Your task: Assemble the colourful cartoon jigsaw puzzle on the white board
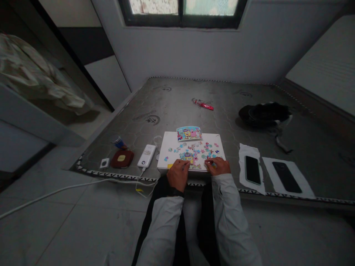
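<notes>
A white board (172, 142) lies at the near edge of a bare grey mattress (222, 96), with several loose coloured puzzle pieces (198, 149) scattered on it. A small assembled patch (189, 158) sits near its front edge. A cartoon reference picture (189, 133) lies at the board's far edge. My left hand (178, 174) rests at the board's front edge with fingers curled, fingertips by the assembled patch. My right hand (219, 166) rests beside it, fingers pinched together on the board among the pieces; what they hold is too small to make out.
Left of the board lie a white power bank (147, 155), a red round case (122, 159), a small white charger (104, 163) and a cable (69, 187). Two phones (252, 169) (286, 176) lie on white paper at right. A black cloth bundle (263, 112) and a red wrapper (203, 105) lie farther back.
</notes>
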The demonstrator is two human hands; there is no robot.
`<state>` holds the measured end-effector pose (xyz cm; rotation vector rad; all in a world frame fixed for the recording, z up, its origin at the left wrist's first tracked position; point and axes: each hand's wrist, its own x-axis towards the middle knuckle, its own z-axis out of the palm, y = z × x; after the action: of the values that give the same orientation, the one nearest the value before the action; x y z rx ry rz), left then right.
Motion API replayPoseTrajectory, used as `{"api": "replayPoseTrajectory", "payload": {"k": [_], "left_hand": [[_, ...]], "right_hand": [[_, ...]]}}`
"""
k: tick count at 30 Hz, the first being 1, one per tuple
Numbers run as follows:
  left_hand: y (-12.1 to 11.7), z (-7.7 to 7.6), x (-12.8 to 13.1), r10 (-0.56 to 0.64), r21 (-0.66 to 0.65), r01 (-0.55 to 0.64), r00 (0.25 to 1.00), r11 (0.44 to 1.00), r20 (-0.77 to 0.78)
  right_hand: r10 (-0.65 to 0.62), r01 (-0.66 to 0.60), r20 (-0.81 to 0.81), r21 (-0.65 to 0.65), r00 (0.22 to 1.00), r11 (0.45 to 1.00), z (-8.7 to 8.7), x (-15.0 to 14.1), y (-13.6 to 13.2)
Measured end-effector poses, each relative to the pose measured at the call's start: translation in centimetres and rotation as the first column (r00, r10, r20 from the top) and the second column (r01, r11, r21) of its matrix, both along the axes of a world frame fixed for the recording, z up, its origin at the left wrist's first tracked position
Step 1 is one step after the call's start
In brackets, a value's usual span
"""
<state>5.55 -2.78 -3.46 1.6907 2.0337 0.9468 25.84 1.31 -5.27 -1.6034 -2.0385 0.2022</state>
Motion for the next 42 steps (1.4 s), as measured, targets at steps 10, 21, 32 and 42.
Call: {"api": "replayPoseTrajectory", "payload": {"k": [10,21,32,42], "left_hand": [[0.0,0.0,0.0,-0.06,0.045,0.059,0.998,0.997,0.023],[0.0,-0.4,0.2,-0.057,-0.02,0.058,0.998,0.998,0.028],[0.0,0.0,0.2,-0.044,-0.04,0.044,0.999,0.998,0.023],[0.1,-0.4,0.3,-0.059,0.023,0.058,0.998,0.998,0.024]], "right_hand": [[0.012,-0.01,0.018,-0.086,1.0,0.996,-0.3,-0.6,0.0],[0.05,-0.044,0.046,-0.131,0.998,0.99,-0.3,-1.0,0.0],[0.055,-0.047,0.056,-0.147,0.997,0.988,-0.2,-1.2,0.0],[0.059,-0.053,0.04,-0.124,0.997,0.991,0.2,-1.2,0.1]]}}
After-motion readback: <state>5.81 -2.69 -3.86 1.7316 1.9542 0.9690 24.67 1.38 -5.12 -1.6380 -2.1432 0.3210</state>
